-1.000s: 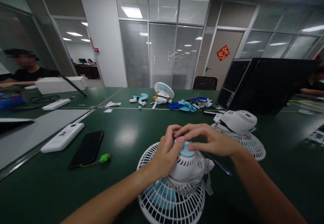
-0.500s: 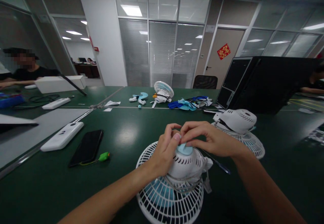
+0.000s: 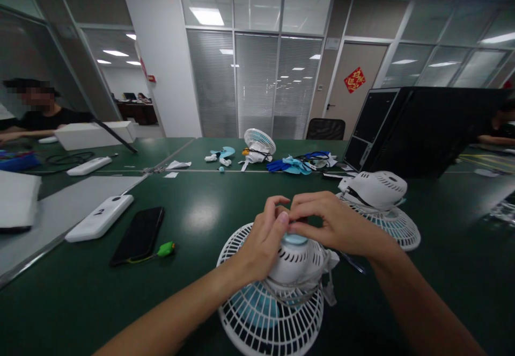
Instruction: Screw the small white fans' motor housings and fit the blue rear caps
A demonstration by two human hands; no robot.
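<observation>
A white fan (image 3: 292, 264) lies grille-down on the green table close in front of me, its pale blue blades showing through the grille. Its cord is wrapped around the motor housing. On top of the housing is a light blue round piece (image 3: 295, 239). My left hand (image 3: 265, 238) rests against the left side of the housing, with thumb and fingers closed at the blue piece. From the right, my right hand (image 3: 328, 219) pinches at the same spot, its fingertips meeting the left ones. Whatever lies between the fingertips is hidden.
A second fan (image 3: 378, 192) lies at the right, near a black computer case (image 3: 374, 125). A black phone (image 3: 139, 235), green trinket (image 3: 166, 249) and white power bank (image 3: 100, 217) are left. Farther back are another fan (image 3: 259, 144), blue gloves (image 3: 277, 166) and a person (image 3: 40, 109).
My right hand has shifted slightly, its fingers now lower over the blue piece and covering more of it. At the far left, a white object on the grey surface has moved and tilted upright.
</observation>
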